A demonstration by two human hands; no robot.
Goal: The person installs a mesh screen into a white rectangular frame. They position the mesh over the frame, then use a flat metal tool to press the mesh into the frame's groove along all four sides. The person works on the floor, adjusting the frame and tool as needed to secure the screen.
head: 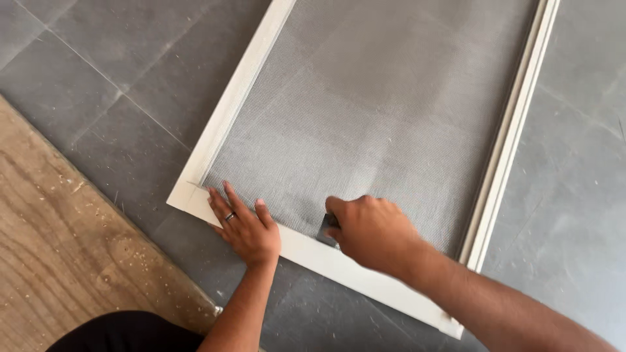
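Observation:
A white window-screen frame (225, 120) with grey mesh (378, 111) lies flat on the grey tiled floor. My left hand (244, 225), wearing a ring, rests flat with fingers spread on the frame's near rail close to its left corner. My right hand (372, 231) is closed around a small dark tool (327, 229), pressed against the inner edge of the near rail where the mesh meets the frame. Most of the tool is hidden by my fingers.
A wooden board (59, 254) with sawdust lies on the floor at the left. Grey floor tiles (574, 163) surround the frame. My dark-clothed knee (130, 332) shows at the bottom edge.

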